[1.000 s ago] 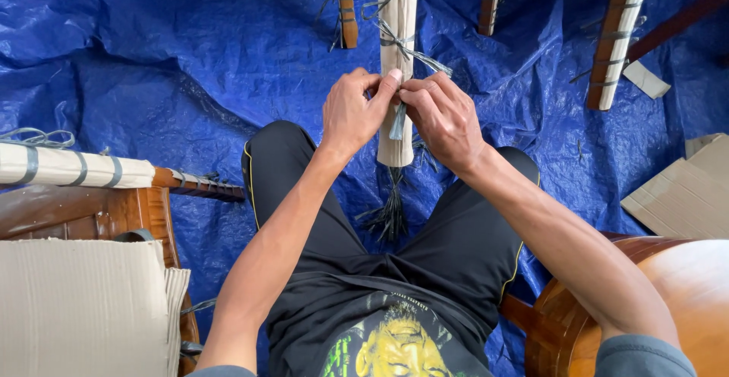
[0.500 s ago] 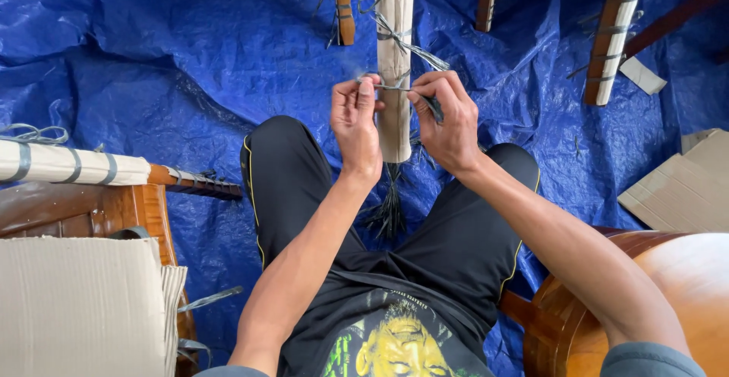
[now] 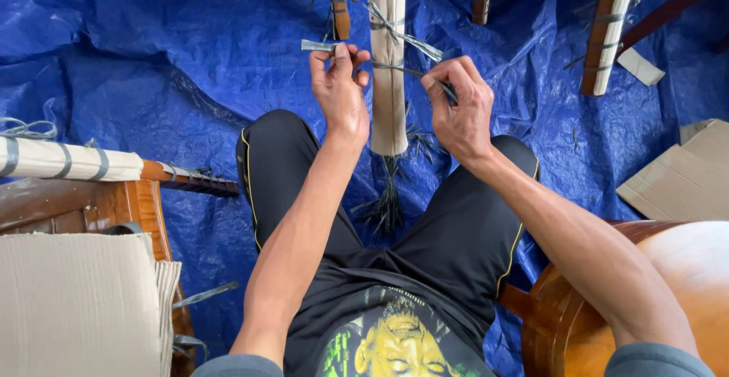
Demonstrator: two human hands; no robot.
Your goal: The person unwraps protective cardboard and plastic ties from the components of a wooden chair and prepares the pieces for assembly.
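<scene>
**Strap being pulled across wrapped furniture leg**

The wrapped leg stands on the blue tarp between the seated person's knees. A grey plastic strap runs across it. Left hand has its grip pinched shut on the strap's free end; right hand is clamped on the other run. Judged step: tensioning or undoing a binding. Next move calls for steady, opposed pull without slipping. Against the earlier frames, both hands sit higher and wider apart, the strap drawn further out leftward.
</scene>
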